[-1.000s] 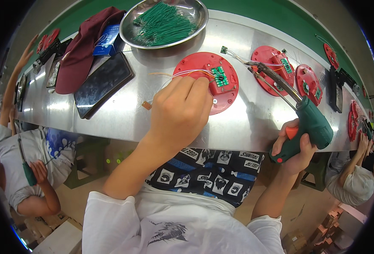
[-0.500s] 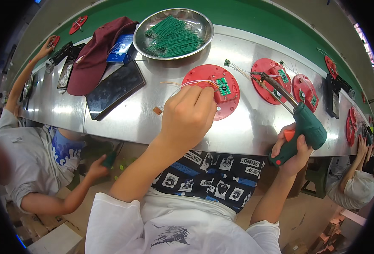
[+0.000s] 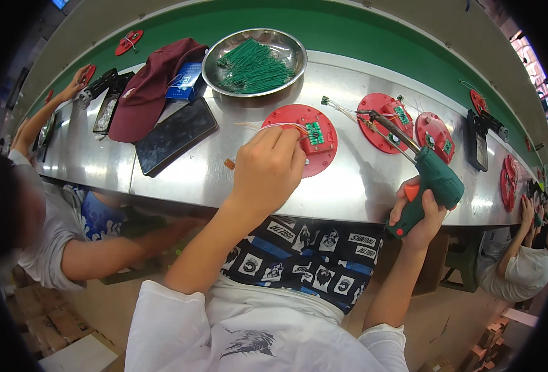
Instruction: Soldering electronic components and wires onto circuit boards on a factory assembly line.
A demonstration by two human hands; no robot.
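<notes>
With fingers pinched together, my left hand (image 3: 267, 166) holds thin wires (image 3: 280, 125) beside the green circuit board (image 3: 315, 132) on a round red plastic disc (image 3: 316, 162). The wires look white and orange-red; their ends within the fingers are hidden. A small brown tab (image 3: 229, 164) shows just left of this hand. My right hand (image 3: 424, 218) is wrapped round the grip of a dark green soldering gun (image 3: 438, 177) with an orange trigger. Its metal tip (image 3: 375, 116) hangs over a second red disc (image 3: 371, 137), away from the board at my left hand.
A steel bowl (image 3: 300, 73) of green wires (image 3: 255, 65) stands at the back. Left of it lie a maroon cap (image 3: 142, 105), a blue box (image 3: 184, 80) and a black tablet-like device (image 3: 176, 136). Another red disc (image 3: 432, 136) rests at right. Co-workers sit on both sides.
The view has shifted slightly. My left hand still pinches the wires and my right still grips the soldering gun. The left co-worker has leaned in, the lower arm now reaching towards me.
</notes>
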